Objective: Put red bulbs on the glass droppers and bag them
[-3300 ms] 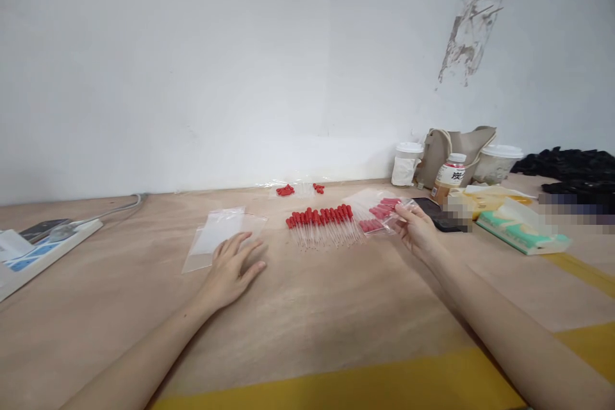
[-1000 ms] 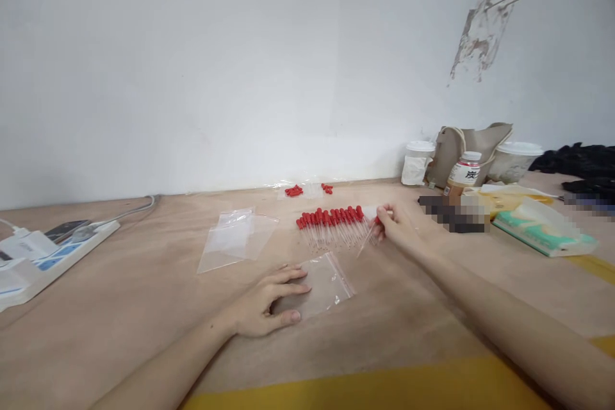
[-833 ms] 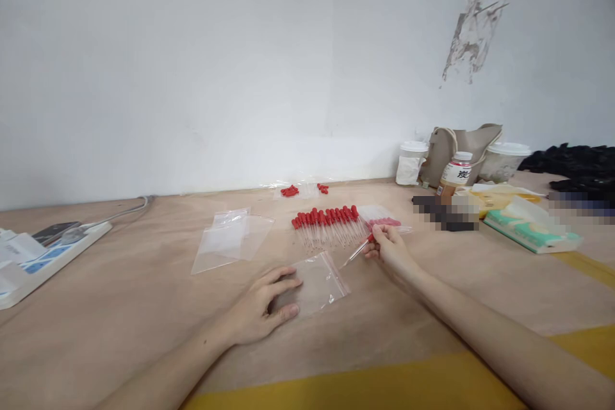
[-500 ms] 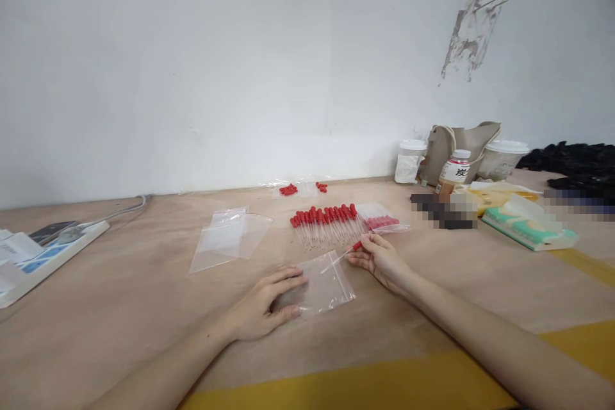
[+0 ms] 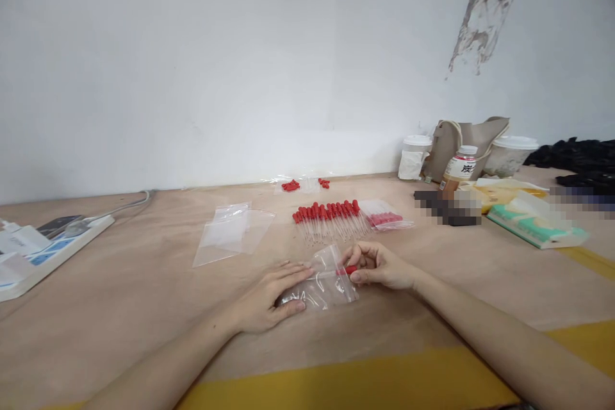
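The right hand (image 5: 378, 266) pinched a red-bulbed dropper (image 5: 344, 271) at its fingertips, the long axis running sideways, stem pointing into a clear bag (image 5: 323, 295) toward the left hand (image 5: 269, 295), whose spread thumb and fingers rested on the plastic. Under both hands lay a brown tabletop (image 5: 158, 288); beyond them stood a scuffed white wall (image 5: 240, 70).

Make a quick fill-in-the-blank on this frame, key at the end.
1. The dropper bulb pinched in the right-hand grip is coloured ____.
2. The clear bag under the left-hand grip has its zip edge facing the ____-hand grip.
3. The power strip lies at the picture's ____ edge.
4. The bottle's cap is coloured ____.

Missing words: red; right; left; white.
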`<state>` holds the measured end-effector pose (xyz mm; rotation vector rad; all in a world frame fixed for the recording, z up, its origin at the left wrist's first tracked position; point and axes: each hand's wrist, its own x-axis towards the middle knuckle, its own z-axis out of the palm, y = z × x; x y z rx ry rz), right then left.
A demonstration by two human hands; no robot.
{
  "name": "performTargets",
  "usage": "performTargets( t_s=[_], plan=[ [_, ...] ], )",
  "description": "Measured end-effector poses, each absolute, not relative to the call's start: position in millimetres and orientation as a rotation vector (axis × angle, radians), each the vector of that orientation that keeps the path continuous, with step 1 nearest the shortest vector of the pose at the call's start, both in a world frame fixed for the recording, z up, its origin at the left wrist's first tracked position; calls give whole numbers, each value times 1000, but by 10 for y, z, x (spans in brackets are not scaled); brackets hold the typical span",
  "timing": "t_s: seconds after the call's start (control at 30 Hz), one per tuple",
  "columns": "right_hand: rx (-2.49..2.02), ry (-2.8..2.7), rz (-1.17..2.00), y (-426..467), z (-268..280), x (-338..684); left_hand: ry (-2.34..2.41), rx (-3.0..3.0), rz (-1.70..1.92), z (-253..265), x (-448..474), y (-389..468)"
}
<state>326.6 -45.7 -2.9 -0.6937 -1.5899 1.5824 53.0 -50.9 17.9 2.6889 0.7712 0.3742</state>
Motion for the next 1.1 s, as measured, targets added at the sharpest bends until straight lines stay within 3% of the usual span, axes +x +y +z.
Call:
performTargets(
  t_s=[0.33,0.6,0.87,1.03,1.1],
  plan=[
    [-736,-1669,1561,-402,-145,3196,837,2665,423,149,513,-505],
    [-936,-1903,1354,-358,-49,3445,930,2628,504,82,454,-452],
    [-1184,-1587,1247,-359,-135,3262,906,2618,513,108,458,-463],
    [-1261,-1712,1340,-428,-75,3236,945,2600,515,115,471,-467],
    [-1320,-1774,1228,-380,-47,3294,959,2603,512,105,472,-463]
  ],
)
